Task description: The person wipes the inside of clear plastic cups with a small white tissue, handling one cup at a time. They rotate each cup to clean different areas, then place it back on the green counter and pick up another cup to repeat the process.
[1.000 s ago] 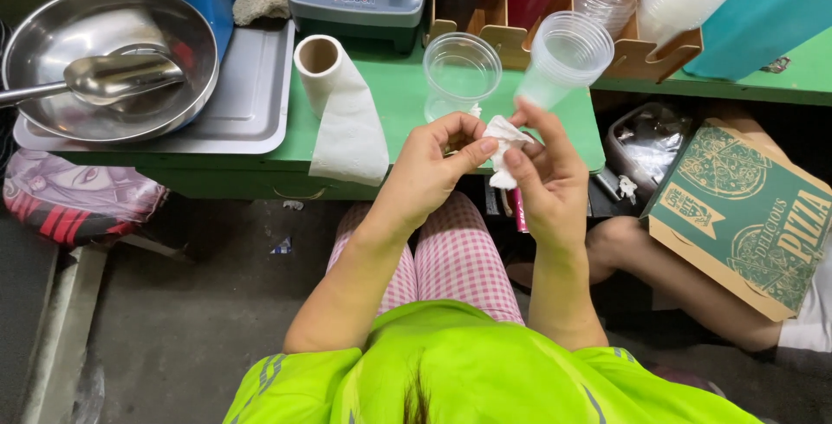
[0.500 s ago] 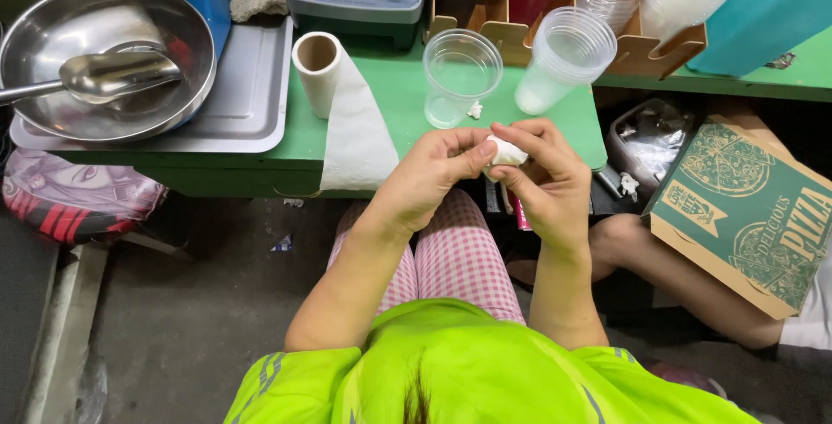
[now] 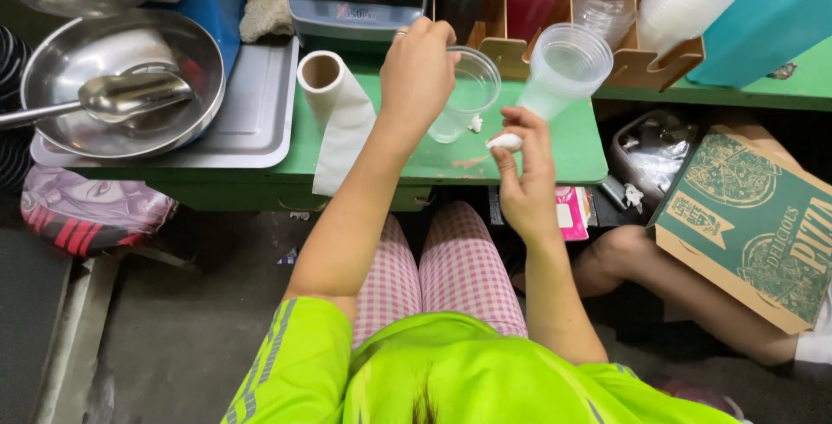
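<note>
Left hand (image 3: 419,64) is gripping the cup (image 3: 461,93) rim on the green table (image 3: 581,142), right hand (image 3: 524,177) is pinching what looks like a white sachet (image 3: 504,141); tall cup (image 3: 563,68) alongside is risking a knock.

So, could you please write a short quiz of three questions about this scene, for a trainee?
1. True or false: the left hand is at the rim of the nearer clear plastic cup.
2. What does the right hand pinch in its fingers?
A. a spoon
B. a small white piece
C. a red bottle
3. Fill in: the metal spoon lies in a metal ____ on the tray.

Key
1. True.
2. B.
3. bowl.
</note>
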